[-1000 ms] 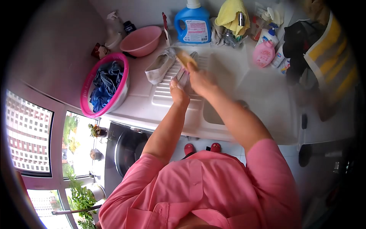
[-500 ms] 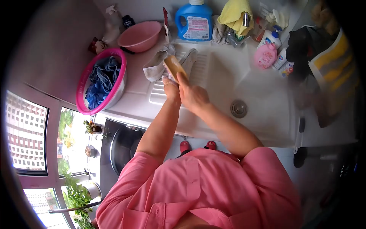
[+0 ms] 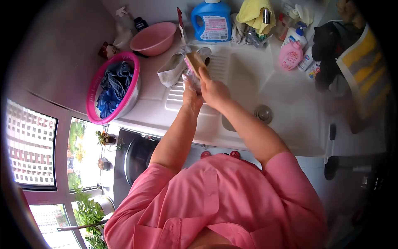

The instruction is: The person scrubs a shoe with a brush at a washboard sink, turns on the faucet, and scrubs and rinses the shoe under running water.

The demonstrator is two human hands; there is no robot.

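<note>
My right hand [image 3: 215,92] is closed around a wooden scrubbing brush [image 3: 195,65], its pale pinkish bristles turned to the left. Just left of it, my left hand [image 3: 191,93] grips a white shoe [image 3: 204,52], with what looks like foam on the thumb. The brush and my right hand cover much of that shoe; one end shows beyond the brush. A second white shoe [image 3: 169,74] lies on the ribbed drainboard [image 3: 176,99], left of the brush. Whether the bristles touch the held shoe I cannot tell.
Right of my hands is the white sink basin [image 3: 290,108] with its drain [image 3: 263,114]. A pink-rimmed basket [image 3: 136,79] of clothes stands left. Behind are a pink basin [image 3: 153,39], a blue detergent jug [image 3: 212,23], a yellow cloth [image 3: 253,14] and a pink bottle [image 3: 291,56].
The brush has shifted slightly up and right with my right hand, now tilted more on edge. My left hand stays close below it. The whole view has shifted a little.
</note>
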